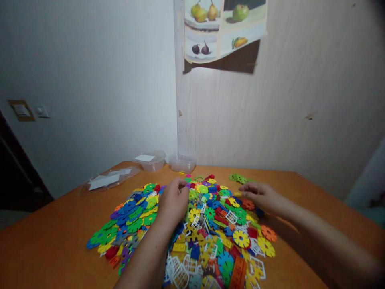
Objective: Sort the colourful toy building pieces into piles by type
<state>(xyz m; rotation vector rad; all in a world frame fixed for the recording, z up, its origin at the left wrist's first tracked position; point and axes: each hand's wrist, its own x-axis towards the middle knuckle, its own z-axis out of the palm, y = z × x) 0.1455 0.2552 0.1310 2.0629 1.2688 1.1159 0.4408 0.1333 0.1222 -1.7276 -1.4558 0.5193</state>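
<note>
A wide pile of colourful plastic pieces [210, 216] covers the middle of the orange-brown table [60, 228]. My left hand [174, 200] is over the pile's upper middle, with its fingers curled; whatever they may grip is hidden. At the pile's upper right, my right hand [258, 193] pinches a small yellow piece [238, 194] between thumb and fingers. Yellow, green and blue notched discs, white lattice pieces and several bricks, such as an orange one [238, 273], lie around and between the hands.
Two clear plastic tubs [155, 162] [182, 163] stand at the back near the wall. Clear lids with white labels [105, 180] lie at the back left. A green linked bunch [239, 178] lies behind my right hand. A fruit poster [222, 30] hangs above.
</note>
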